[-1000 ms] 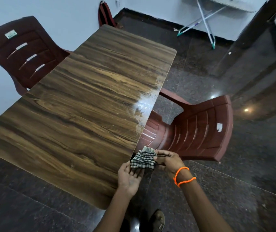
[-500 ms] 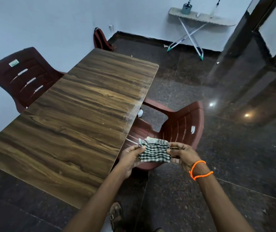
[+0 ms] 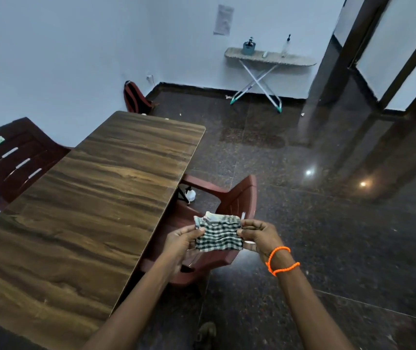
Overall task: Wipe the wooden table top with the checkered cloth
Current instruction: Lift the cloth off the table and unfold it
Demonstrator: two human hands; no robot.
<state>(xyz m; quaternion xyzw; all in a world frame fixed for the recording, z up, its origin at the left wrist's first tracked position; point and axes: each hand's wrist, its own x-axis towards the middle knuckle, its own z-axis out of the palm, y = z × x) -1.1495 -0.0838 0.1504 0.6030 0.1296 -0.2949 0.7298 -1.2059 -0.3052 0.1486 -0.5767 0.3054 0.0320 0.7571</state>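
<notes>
Checkered cloth [image 3: 218,235] stretched long-axis sideways between left hand [image 3: 182,242] and right hand [image 3: 261,237], each grip pinching an end

The wooden table [image 3: 80,210] runs off the lower left edge; the wall paper [image 3: 223,19] is illegible.

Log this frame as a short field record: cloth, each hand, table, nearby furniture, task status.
cloth: checkered cloth, folded small, held in the air right of the table, over a chair
left hand: left hand grips the cloth's left edge
right hand: right hand pinches its right edge; orange wristband
table: wooden table top, nothing on it
furniture: maroon chair at the table's right side, second maroon chair at its left, ironing board by the far wall
status: cloth not touching the table
</notes>
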